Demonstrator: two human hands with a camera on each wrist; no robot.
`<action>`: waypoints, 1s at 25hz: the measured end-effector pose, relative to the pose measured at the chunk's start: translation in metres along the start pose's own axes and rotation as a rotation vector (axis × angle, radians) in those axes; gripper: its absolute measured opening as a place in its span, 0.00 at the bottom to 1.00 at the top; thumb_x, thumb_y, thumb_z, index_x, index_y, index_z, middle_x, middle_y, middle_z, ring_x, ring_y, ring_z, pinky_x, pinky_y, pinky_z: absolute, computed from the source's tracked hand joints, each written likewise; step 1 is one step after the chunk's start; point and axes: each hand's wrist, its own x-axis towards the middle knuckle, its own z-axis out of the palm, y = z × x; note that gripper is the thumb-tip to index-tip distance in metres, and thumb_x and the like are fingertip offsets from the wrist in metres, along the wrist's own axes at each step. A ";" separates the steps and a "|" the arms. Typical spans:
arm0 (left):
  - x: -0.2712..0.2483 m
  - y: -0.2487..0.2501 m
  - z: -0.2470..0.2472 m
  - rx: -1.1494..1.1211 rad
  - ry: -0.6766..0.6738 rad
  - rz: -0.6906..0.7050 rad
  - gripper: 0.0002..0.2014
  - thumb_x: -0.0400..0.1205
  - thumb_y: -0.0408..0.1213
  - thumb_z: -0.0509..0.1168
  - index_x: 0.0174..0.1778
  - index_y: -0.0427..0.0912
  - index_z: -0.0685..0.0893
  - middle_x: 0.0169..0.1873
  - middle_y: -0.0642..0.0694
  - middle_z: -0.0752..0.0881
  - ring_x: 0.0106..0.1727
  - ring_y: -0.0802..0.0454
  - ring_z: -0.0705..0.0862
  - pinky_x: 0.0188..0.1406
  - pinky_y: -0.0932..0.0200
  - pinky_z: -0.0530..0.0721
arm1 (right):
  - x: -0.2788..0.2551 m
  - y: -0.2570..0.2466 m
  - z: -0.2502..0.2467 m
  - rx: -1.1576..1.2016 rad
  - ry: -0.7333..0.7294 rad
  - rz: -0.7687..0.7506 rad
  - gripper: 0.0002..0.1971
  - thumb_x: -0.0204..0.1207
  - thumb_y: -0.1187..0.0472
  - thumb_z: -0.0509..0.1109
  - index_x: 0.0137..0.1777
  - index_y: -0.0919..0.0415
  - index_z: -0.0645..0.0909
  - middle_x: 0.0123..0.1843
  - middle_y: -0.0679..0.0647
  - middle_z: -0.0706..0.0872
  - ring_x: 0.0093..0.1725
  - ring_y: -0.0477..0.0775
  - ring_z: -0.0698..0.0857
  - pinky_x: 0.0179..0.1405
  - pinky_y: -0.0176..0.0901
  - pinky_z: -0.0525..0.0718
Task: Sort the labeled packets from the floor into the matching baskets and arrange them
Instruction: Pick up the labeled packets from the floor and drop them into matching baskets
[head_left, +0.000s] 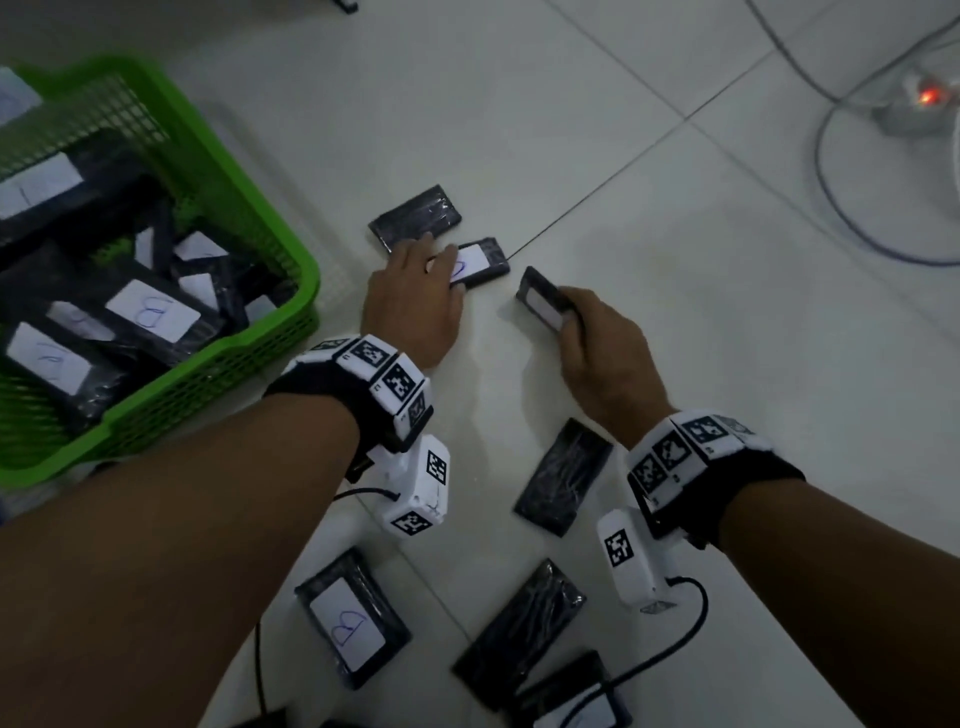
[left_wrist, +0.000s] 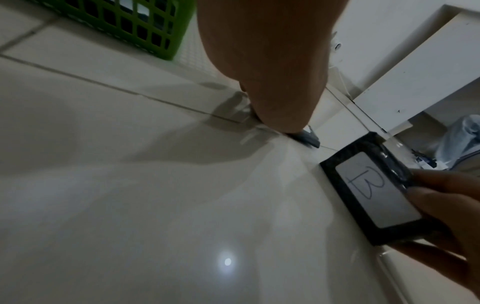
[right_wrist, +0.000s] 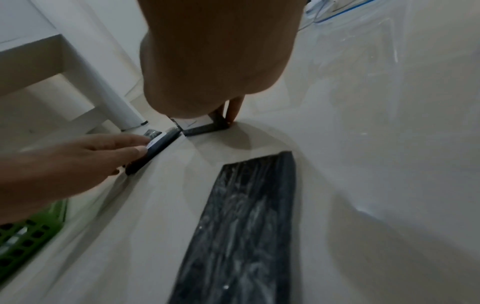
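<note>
Now left hand (head_left: 415, 301) touching packet (head_left: 480, 262), right hand (head_left: 602, 348) gripping another packet (head_left: 543, 301)

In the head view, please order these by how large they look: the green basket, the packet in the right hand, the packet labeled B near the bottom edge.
1. green basket
2. packet labeled B, enlarged by nearness to the camera
3. packet in the right hand

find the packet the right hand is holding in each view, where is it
Head: the packet sits just right of centre, tilted up in the right hand.
Left wrist: at the right edge, its label showing a B, fingers on its right side.
Right wrist: only its lower edge shows, under the hand at centre top.
Shared landmark: the green basket, upper left in the left wrist view, lower left in the right wrist view.
</note>
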 end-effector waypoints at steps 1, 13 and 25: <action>0.002 0.004 0.001 0.027 -0.001 -0.002 0.21 0.86 0.43 0.57 0.74 0.41 0.74 0.75 0.39 0.72 0.74 0.38 0.69 0.62 0.41 0.73 | -0.001 0.001 -0.002 0.120 0.038 0.065 0.15 0.85 0.61 0.57 0.68 0.58 0.78 0.54 0.52 0.86 0.47 0.49 0.82 0.42 0.31 0.72; -0.024 -0.003 -0.032 -0.442 0.006 -0.173 0.10 0.73 0.33 0.73 0.49 0.41 0.86 0.42 0.47 0.83 0.42 0.49 0.82 0.39 0.59 0.75 | 0.007 -0.037 -0.025 1.012 0.093 0.510 0.12 0.83 0.64 0.67 0.64 0.69 0.81 0.53 0.66 0.88 0.51 0.63 0.89 0.46 0.52 0.91; -0.099 -0.114 -0.148 -0.618 0.466 -0.437 0.23 0.73 0.37 0.77 0.64 0.43 0.82 0.53 0.51 0.85 0.52 0.58 0.83 0.49 0.64 0.81 | 0.058 -0.191 0.038 0.900 0.002 0.166 0.12 0.79 0.64 0.71 0.62 0.56 0.81 0.49 0.58 0.89 0.47 0.54 0.90 0.44 0.51 0.92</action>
